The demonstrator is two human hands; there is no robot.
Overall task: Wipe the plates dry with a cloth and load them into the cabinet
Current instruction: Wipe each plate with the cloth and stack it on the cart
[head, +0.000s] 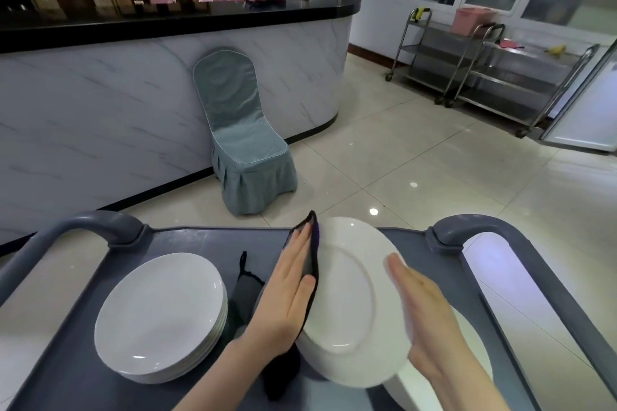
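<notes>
I hold a white plate (347, 297) tilted on edge above the grey cart (200, 240). My left hand (287, 290) presses a dark cloth (312, 243) flat against the plate's left rim. My right hand (424, 307) supports the plate's right rim with the fingers straight. A stack of several white plates (157, 314) lies on the cart to the left. Another white plate (474, 344) lies partly hidden under my right hand. The cloth's loose end hangs down below my left wrist.
The cart has raised grey handles at the left (90, 223) and right (474, 227). A grey covered chair (240, 140) stands by a marble-fronted counter (133, 103). Steel trolleys (484, 67) stand at the far right on the tiled floor.
</notes>
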